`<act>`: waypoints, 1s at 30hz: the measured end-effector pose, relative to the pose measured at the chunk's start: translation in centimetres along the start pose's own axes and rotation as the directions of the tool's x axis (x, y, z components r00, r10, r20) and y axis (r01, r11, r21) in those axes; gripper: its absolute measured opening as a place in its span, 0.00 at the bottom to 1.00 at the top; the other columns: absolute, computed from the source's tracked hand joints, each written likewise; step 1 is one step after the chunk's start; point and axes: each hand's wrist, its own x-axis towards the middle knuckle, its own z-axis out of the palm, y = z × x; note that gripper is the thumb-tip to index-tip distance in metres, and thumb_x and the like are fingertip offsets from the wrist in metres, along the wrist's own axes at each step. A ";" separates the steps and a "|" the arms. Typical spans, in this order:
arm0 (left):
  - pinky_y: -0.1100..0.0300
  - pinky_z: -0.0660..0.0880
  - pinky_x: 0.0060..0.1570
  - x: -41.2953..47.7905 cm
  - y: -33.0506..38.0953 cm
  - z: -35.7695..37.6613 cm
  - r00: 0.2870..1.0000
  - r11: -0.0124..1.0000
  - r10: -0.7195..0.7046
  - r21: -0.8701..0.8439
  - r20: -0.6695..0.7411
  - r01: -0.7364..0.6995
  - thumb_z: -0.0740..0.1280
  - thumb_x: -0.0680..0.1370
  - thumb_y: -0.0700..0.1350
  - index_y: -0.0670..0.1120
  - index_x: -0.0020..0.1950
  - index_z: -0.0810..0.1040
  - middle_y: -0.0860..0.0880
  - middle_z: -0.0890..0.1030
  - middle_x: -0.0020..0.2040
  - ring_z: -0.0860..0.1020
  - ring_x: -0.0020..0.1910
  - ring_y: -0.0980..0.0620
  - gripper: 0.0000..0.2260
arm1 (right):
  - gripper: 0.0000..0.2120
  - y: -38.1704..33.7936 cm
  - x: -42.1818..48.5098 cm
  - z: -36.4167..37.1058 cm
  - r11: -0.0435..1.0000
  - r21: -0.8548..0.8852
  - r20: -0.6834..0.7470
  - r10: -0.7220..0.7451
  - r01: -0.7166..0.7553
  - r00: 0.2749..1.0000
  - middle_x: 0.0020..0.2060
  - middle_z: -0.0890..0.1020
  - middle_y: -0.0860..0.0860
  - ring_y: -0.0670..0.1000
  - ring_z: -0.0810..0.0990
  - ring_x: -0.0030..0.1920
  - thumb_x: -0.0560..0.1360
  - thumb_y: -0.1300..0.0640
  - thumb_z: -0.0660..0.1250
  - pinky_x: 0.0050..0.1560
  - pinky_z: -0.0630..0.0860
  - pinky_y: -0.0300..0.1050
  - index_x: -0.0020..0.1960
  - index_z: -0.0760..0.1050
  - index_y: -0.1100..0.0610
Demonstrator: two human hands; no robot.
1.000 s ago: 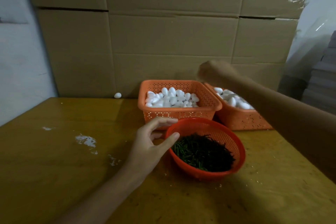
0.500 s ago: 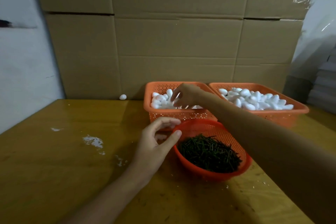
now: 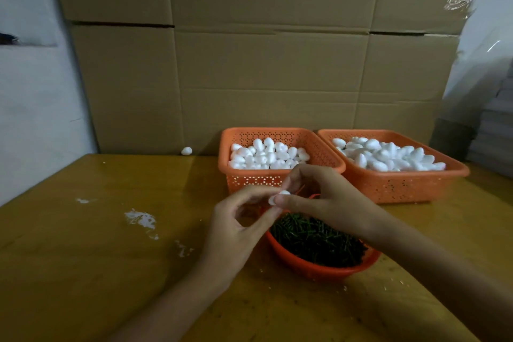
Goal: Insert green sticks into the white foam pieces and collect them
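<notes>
Over the round bowl (image 3: pixel 319 269) of green sticks (image 3: pixel 313 240), both hands are pinching one white foam piece (image 3: pixel 279 196).
Left hand (image 3: pixel 236 230) and right hand (image 3: pixel 330 198) meet fingertip to fingertip on it, just in front of two orange baskets (image 3: pixel 402 186) full of foam on the tabletop (image 3: pixel 111 258).

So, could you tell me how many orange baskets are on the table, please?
3. The left basket and right basket, at the back, hold foam pieces; the round basket, in front, holds sticks.
</notes>
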 end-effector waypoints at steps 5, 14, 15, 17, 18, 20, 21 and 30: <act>0.49 0.80 0.58 0.1 0.0 0.1 0.999 0.997 -0.052 -0.048 0.015 0.052 0.72 0.78 0.54 0.55 0.57 0.85 0.53 0.87 0.55 0.84 0.59 0.51 0.09 | 0.14 0.6 -0.5 -1.1 0.994 -0.092 0.021 0.064 -0.062 0.998 0.43 0.87 0.49 0.49 0.86 0.44 0.79 0.42 0.68 0.45 0.83 0.47 0.53 0.79 0.54; 0.53 0.77 0.58 0.1 -0.2 0.1 0.994 0.994 -0.102 -0.042 0.044 0.104 0.70 0.80 0.54 0.53 0.55 0.81 0.53 0.87 0.54 0.84 0.59 0.53 0.07 | 0.06 2.1 -1.7 -1.0 0.817 -0.572 0.218 0.065 0.073 0.974 0.53 0.84 0.34 0.36 0.78 0.58 0.75 0.47 0.75 0.58 0.71 0.29 0.52 0.84 0.41; 0.54 0.77 0.58 0.1 -0.2 0.1 0.994 0.994 -0.099 -0.038 0.042 0.101 0.71 0.81 0.53 0.53 0.55 0.81 0.54 0.87 0.54 0.83 0.60 0.54 0.06 | 0.05 2.2 -1.7 -1.0 0.836 -0.545 0.204 0.058 0.064 0.977 0.51 0.84 0.34 0.35 0.79 0.57 0.75 0.47 0.76 0.58 0.72 0.31 0.51 0.84 0.42; 0.54 0.76 0.59 0.1 -0.2 0.1 0.994 0.994 -0.100 -0.039 0.040 0.102 0.70 0.81 0.52 0.55 0.56 0.81 0.54 0.86 0.56 0.83 0.61 0.55 0.06 | 0.04 2.5 -1.6 -1.0 0.901 -0.433 0.155 0.052 0.021 0.986 0.49 0.85 0.34 0.34 0.80 0.55 0.74 0.49 0.77 0.57 0.74 0.32 0.49 0.85 0.44; 0.52 0.77 0.60 0.1 -0.3 0.0 0.993 0.992 -0.111 -0.050 0.041 0.113 0.70 0.81 0.53 0.57 0.58 0.81 0.54 0.86 0.58 0.82 0.62 0.54 0.07 | 0.04 2.5 -1.5 -1.0 0.932 -0.362 0.127 0.047 0.002 0.991 0.48 0.85 0.35 0.35 0.81 0.54 0.74 0.50 0.77 0.56 0.74 0.32 0.48 0.86 0.45; 0.46 0.78 0.64 0.1 -0.4 0.0 0.989 0.988 -0.140 -0.066 0.044 0.143 0.69 0.80 0.55 0.59 0.61 0.80 0.54 0.85 0.61 0.81 0.65 0.53 0.10 | 0.03 2.5 -1.3 -1.3 0.975 -0.220 0.089 0.040 -0.020 0.995 0.47 0.87 0.38 0.38 0.83 0.52 0.75 0.52 0.77 0.54 0.76 0.32 0.49 0.86 0.48; 0.45 0.78 0.65 0.1 -0.3 -0.1 0.988 0.987 -0.148 -0.063 0.046 0.151 0.69 0.81 0.54 0.60 0.62 0.80 0.54 0.85 0.62 0.81 0.66 0.54 0.10 | 0.04 2.4 -1.2 -1.4 0.991 -0.132 0.079 0.050 -0.040 0.996 0.47 0.87 0.41 0.40 0.84 0.50 0.75 0.53 0.76 0.52 0.78 0.33 0.49 0.86 0.50; 0.57 0.79 0.62 0.2 0.0 0.0 0.994 0.993 -0.098 -0.056 0.046 0.100 0.66 0.83 0.51 0.54 0.61 0.83 0.53 0.87 0.58 0.83 0.63 0.53 0.09 | 0.08 2.4 -1.5 -2.3 0.907 0.337 0.265 0.167 -0.253 0.950 0.51 0.87 0.54 0.56 0.87 0.51 0.78 0.54 0.71 0.46 0.84 0.43 0.56 0.84 0.54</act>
